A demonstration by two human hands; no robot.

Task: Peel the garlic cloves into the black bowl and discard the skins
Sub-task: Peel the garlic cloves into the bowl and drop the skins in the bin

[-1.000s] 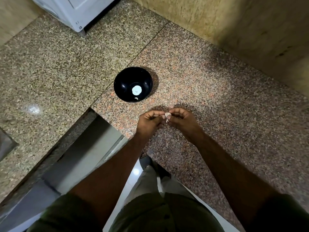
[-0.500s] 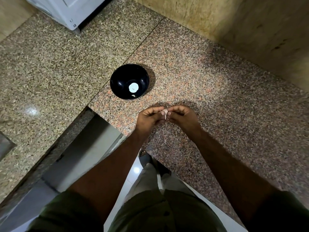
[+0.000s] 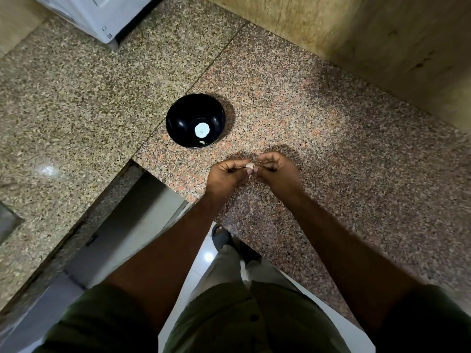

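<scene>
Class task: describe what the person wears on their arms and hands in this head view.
Both forearms are bare, with dark olive green short sleeves ending near the elbows. The left hand and right hand are bare: no gloves, rings, watch or bands visible.

bowl (image 3: 195,121) on counter (image 3: 318,128), hands nearer, right

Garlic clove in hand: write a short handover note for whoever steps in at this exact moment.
Left hand and right hand both pinch one garlic clove between fingertips, above the counter near its front edge; a strip of skin hangs from it.
Black bowl sits further back on the counter, apart from the hands, with a small pale piece inside, likely a peeled clove.
Done: apparently one clove.
Left: finish peeling this clove, drop it in the bowl, discard the skins.
</scene>
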